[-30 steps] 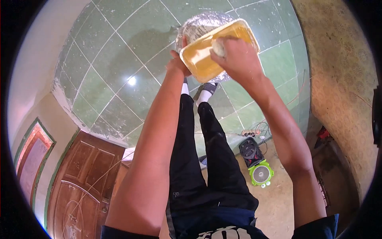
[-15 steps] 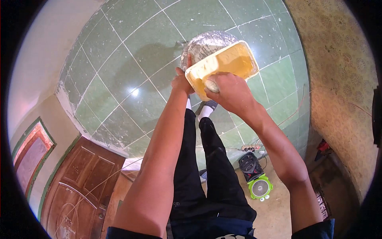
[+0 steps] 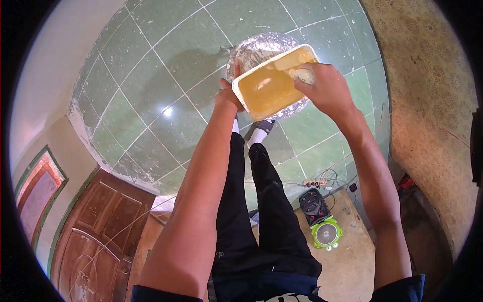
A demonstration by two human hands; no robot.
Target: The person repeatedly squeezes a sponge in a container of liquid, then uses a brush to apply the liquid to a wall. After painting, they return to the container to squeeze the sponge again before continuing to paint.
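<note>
A yellowish rectangular tub [image 3: 266, 93] with a whitish rim is held tilted above a round, white-smeared basin [image 3: 251, 50] on the floor. My left hand [image 3: 230, 93] grips the tub's left end, with its fingers partly hidden behind the rim. Over the tub's right end, my right hand [image 3: 327, 90] is closed round a pale, rounded object [image 3: 304, 76], which I cannot identify. A light smear shows on the tub's inner surface.
Green tiles [image 3: 166, 75] with white smears surround the basin. My legs [image 3: 266, 201] are below it. A black device [image 3: 314, 206], a green fan [image 3: 326, 234] and a power strip [image 3: 314, 182] with cables lie lower right. A brown door [image 3: 103, 226] stands lower left.
My right hand has moved from the tub's near side to its right end with the pale object. The tub's inside now shows more fully, and it sits slightly further left.
</note>
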